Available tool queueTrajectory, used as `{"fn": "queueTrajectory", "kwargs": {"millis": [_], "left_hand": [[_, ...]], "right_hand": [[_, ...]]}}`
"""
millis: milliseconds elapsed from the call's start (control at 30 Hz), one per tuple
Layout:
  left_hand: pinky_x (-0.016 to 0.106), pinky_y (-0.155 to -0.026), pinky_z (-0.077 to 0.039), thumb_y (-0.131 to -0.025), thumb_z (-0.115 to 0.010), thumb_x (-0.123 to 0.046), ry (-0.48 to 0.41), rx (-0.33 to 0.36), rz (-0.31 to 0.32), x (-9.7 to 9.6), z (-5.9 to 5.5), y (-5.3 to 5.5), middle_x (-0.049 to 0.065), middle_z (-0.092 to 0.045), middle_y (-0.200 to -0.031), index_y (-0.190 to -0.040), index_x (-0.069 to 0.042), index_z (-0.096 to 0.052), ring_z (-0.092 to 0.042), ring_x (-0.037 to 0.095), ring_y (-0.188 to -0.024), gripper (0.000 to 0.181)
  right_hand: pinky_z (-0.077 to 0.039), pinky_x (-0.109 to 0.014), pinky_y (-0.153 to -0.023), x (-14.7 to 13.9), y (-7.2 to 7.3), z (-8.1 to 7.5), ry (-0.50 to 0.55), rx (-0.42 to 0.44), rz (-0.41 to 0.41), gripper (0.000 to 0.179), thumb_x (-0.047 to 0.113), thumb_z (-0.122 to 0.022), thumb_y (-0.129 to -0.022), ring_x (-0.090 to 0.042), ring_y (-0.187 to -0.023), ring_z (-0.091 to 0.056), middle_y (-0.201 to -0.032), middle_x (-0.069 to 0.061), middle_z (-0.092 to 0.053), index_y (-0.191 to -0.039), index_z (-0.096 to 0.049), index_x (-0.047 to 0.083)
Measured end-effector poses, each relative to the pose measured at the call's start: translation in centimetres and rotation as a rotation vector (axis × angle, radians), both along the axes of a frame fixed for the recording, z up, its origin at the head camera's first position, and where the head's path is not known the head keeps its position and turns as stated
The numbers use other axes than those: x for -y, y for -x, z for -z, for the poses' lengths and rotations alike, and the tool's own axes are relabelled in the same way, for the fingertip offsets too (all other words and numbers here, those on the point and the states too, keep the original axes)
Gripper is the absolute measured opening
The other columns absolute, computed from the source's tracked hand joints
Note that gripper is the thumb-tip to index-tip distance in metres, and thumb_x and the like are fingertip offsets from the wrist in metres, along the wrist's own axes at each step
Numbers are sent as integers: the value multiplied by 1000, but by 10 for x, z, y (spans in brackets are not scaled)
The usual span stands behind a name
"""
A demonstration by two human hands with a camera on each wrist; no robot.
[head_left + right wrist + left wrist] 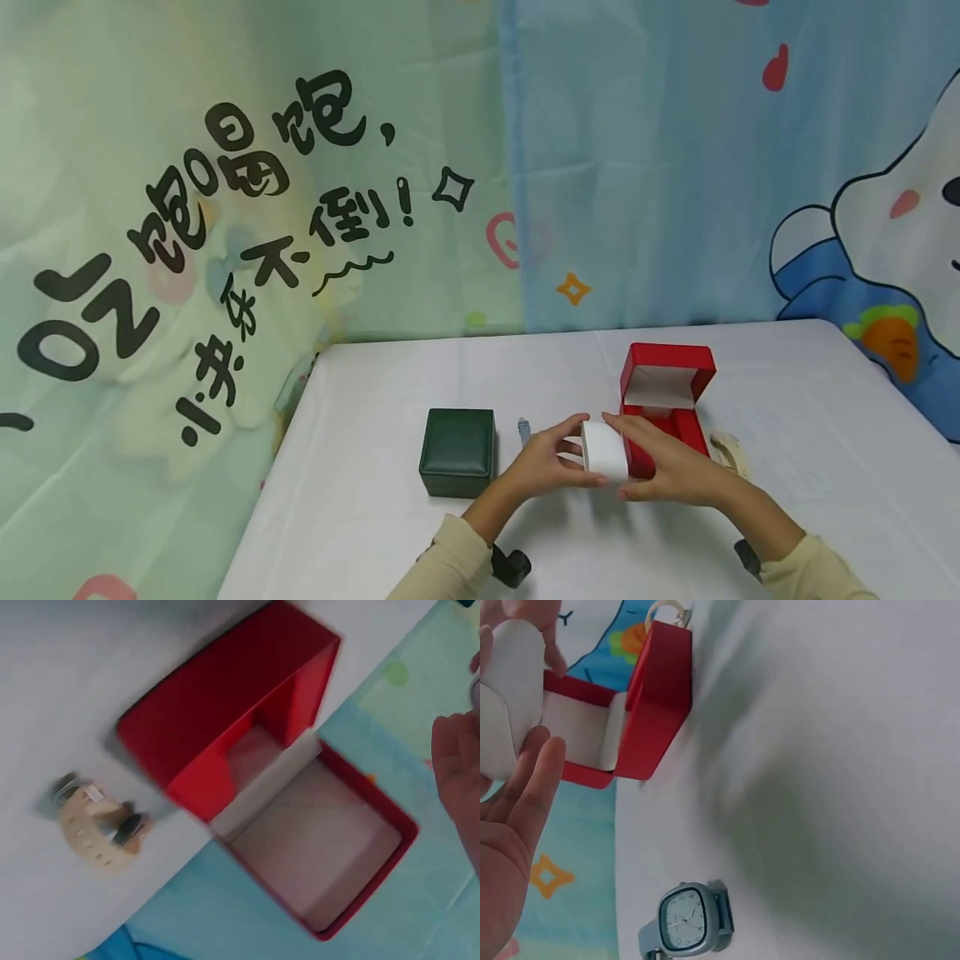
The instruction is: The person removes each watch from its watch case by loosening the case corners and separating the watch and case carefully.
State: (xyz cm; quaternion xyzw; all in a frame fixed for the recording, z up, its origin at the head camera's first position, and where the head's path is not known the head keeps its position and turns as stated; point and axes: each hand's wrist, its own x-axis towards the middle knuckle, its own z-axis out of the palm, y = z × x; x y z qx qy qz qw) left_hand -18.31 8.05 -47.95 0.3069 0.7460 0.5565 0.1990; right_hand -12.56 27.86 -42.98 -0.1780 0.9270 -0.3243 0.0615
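Observation:
A rounded white cushion (604,452) is held above the table between my two hands. My left hand (553,460) grips its left side, thumb low and fingers above. On the other side my right hand (675,468) holds it with thumb and fingers. A curved seam runs along the cushion (517,697) in the left wrist view. Just behind the hands stands a red watch box (670,357), lid raised, with a pale lining; the right wrist view shows the box (225,705) from close by. Part of its front is hidden by my right hand.
A closed dark green box (457,450) stands left of my hands. A grey-blue square-faced watch (682,921) lies beyond my left hand. To the right of the red box lies a cream-strapped watch (94,832). White cloth (375,400) covers the table; printed curtains hang behind.

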Motion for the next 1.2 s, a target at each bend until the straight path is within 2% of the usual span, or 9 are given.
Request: {"fn": "queueTrajectory", "kwargs": {"millis": [100, 200, 367, 533, 667, 767, 900, 1033, 1200], "left_hand": [[15, -72, -51, -73, -76, -9, 0, 3, -1, -1, 1, -2, 6, -55, -124, -137, -12, -39, -58, 0, -90, 74], [14, -76, -50, -73, -77, -13, 29, 9, -11, -2, 3, -5, 4, -46, -134, -141, -16, -33, -56, 1, -99, 82], [16, -81, -49, -73, -77, -19, 71, -16, -78, 9, 3, -3, 3, -32, -143, -144, -25, -25, -53, 8, -114, 88], [17, -83, -48, -77, -73, -20, 44, -87, -138, 28, 4, 7, 5, -39, -139, -143, -21, -29, -53, 21, -115, 79], [21, -87, -47, -81, -69, -19, 8, -166, -207, 44, 5, 15, 9, -43, -135, -142, -15, -30, -54, 24, -113, 72], [24, -87, -48, -83, -67, -19, -6, -199, -243, 51, 8, 19, 11, -46, -132, -141, -12, -32, -55, 26, -110, 68], [26, -86, -49, -84, -66, -17, -10, -190, -260, 55, 11, 21, 10, -48, -130, -139, -12, -36, -55, 26, -109, 64], [30, -87, -50, -84, -66, -17, -12, -181, -262, 56, 14, 22, 8, -49, -130, -138, -12, -38, -56, 24, -109, 61], [27, -85, -49, -84, -66, -16, -21, -181, -260, 54, 15, 23, 9, -50, -128, -137, -13, -40, -56, 25, -109, 60]], "right_hand": [[-52, -50, -76, 4, -1, -2, -3, -14, -5, 88, 39, -79, -66, -38, -114, -43, -129, -21, -42, -134, -38, 2], [-52, -51, -76, 1, 2, 1, -37, -45, 8, 83, 37, -79, -66, -37, -112, -45, -126, -20, -44, -131, -41, 3], [-48, -58, -77, -24, 18, 14, -84, -45, 90, 81, 28, -80, -65, -39, -109, -43, -124, -23, -42, -129, -38, 2], [-50, -55, -72, -56, 31, 32, -46, 24, 166, 84, 22, -80, -63, -40, -105, -40, -120, -24, -39, -129, -33, -3], [-51, -51, -69, -65, 37, 44, -44, 43, 171, 85, 20, -79, -60, -39, -102, -41, -117, -24, -40, -127, -33, -6], [-51, -50, -68, -69, 38, 50, -65, 31, 163, 84, 21, -79, -61, -38, -99, -43, -115, -24, -41, -126, -34, -7], [-51, -49, -67, -71, 39, 53, -84, 15, 164, 83, 22, -79, -60, -36, -96, -44, -112, -23, -43, -125, -35, -7], [-51, -51, -68, -72, 41, 52, -94, 38, 181, 85, 21, -79, -58, -37, -96, -44, -112, -24, -42, -125, -34, -7], [-51, -50, -68, -73, 41, 54, -123, 58, 183, 86, 21, -80, -57, -35, -96, -45, -114, -23, -42, -125, -34, -6]]}}
